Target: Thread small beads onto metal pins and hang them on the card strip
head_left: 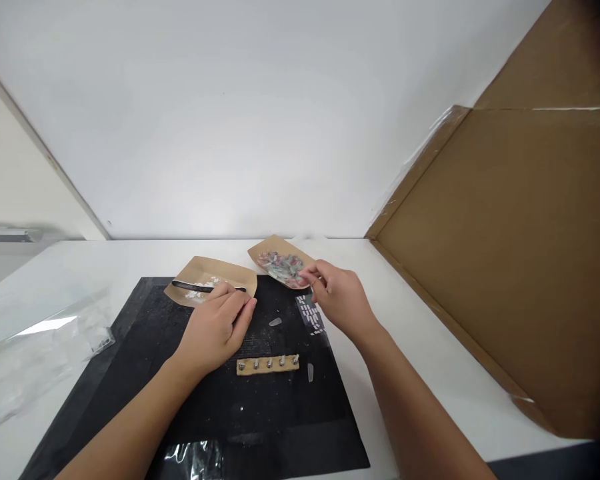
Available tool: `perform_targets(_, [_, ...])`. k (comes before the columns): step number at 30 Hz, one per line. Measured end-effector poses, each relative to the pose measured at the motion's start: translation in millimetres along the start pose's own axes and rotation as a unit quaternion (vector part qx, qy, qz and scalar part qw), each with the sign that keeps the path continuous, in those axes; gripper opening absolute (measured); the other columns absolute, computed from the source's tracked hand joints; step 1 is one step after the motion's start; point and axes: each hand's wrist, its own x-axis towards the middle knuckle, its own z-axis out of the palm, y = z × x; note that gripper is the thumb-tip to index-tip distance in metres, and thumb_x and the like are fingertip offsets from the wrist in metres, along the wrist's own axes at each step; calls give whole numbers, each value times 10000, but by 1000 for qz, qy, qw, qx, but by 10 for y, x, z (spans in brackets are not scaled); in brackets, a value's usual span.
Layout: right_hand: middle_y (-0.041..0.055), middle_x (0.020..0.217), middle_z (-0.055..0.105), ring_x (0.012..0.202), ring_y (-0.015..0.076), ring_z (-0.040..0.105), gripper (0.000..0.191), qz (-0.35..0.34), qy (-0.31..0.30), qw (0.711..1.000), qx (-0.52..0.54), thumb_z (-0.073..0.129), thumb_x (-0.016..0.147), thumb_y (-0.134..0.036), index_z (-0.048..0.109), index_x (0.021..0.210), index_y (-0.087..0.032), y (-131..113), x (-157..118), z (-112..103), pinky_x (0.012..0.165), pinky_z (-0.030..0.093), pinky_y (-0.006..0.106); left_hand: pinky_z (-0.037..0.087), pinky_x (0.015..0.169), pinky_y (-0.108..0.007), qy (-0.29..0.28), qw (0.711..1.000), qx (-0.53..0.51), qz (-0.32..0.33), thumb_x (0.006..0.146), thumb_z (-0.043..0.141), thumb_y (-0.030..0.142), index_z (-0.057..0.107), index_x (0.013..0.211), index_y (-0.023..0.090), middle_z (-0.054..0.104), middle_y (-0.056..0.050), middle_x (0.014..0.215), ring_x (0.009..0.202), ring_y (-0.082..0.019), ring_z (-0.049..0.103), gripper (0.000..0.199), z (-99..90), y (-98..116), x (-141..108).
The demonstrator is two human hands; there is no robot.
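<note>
My left hand (217, 330) rests over the front of a brown paper tray (193, 268) holding small white bits. Its fingers are curled together, and anything inside them is hidden. A dark curved tool, perhaps tweezers (183, 285), lies across that tray, its right part passing behind my fingers. At the front edge of a second paper tray (274, 242), full of small clear and coloured pieces (283, 267), my right hand (343, 297) pinches thumb and fingers together. What it holds is too small to make out. A tan strip (263, 368) with several small upright metal clips lies in front.
Beneath lies a black mat (280, 427), with clear teardrop-like pieces (275, 322) on it. A dark card (307, 310) bears white strips. Clear plastic bags (40, 367) lie left on the white table (115, 257). Cardboard (505, 233) stands along the right side.
</note>
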Motion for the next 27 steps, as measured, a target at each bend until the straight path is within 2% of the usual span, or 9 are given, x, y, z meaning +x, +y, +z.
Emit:
perform_targets(2, [-15, 862, 804, 594, 152, 661, 218, 53, -8, 998, -23, 525, 1050, -292, 686, 913, -241, 96, 42, -52, 646, 440, 283, 438, 756, -353, -10, 1000, -10, 0, 1083, 456, 214, 590, 859, 182, 618, -36, 778, 851, -212, 531, 263, 4, 0, -1])
perform_targets(6, [4, 925, 810, 734, 181, 684, 264, 68, -75, 991, -85, 488, 1053, -265, 691, 886, -237, 261, 91, -117, 668, 401, 290, 481, 822, -353, -14, 999, -36, 1, 1082, 457, 191, 623, 918, 176, 640, -33, 787, 902, -215, 555, 234, 47, -31, -16])
perform_targets(8, [7, 981, 811, 788, 184, 691, 277, 72, -107, 987, -93, 452, 1063, -257, 695, 932, -240, 330, 99, -131, 681, 401, 289, 502, 872, -356, -13, 999, -47, 7, 1073, 453, 150, 648, 1101, 170, 676, -33, 840, 949, -219, 563, 198, 76, -61, -27])
perform_targets(11, [13, 997, 805, 847, 192, 693, 299, 65, -145, 982, -100, 437, 1067, -270, 713, 956, -250, 419, 99, -145, 692, 404, 288, 520, 905, -367, -5, 998, -50, 26, 1035, 421, 52, 517, 1437, 171, 726, -48, 980, 1015, -225, 565, 430, 102, -95, -36])
perform_targets(13, [27, 943, 796, 835, 202, 685, 276, 60, -161, 979, -107, 495, 1046, -301, 726, 904, -246, 467, 95, -158, 674, 396, 291, 527, 920, -376, -4, 998, -51, 35, 1009, 399, 9, 426, 1530, 176, 732, -61, 1066, 1046, -226, 563, 548, 96, -94, -35])
perform_targets(15, [34, 910, 783, 808, 208, 671, 206, 59, -167, 978, -113, 584, 1003, -344, 729, 897, -245, 505, 91, -169, 646, 385, 290, 529, 939, -383, -14, 997, -59, 42, 1002, 413, 12, 439, 1515, 182, 732, -62, 1080, 1068, -226, 566, 541, 73, -73, -32])
perform_targets(17, [26, 922, 775, 797, 203, 663, 146, 58, -168, 978, -111, 660, 957, -380, 733, 946, -254, 534, 90, -167, 630, 381, 283, 535, 919, -375, -23, 996, -65, 54, 999, 470, 46, 507, 1430, 182, 732, -55, 1023, 1069, -230, 572, 454, 45, -42, -31])
perform_targets(21, [13, 931, 766, 803, 192, 660, 146, 41, -186, 977, -101, 730, 906, -405, 757, 940, -265, 575, 104, -110, 633, 396, 275, 537, 843, -355, -23, 996, -49, 67, 975, 551, 87, 566, 1278, 176, 719, -49, 921, 1043, -242, 584, 316, 14, 3, -38])
perform_targets(27, [11, 932, 763, 846, 205, 661, 148, 15, -193, 974, -117, 778, 878, -374, 789, 996, -287, 593, 110, 11, 655, 398, 289, 534, 826, -354, -15, 996, -42, 72, 970, 553, 85, 566, 1246, 175, 710, -48, 899, 1027, -242, 584, 291, 7, 9, -33])
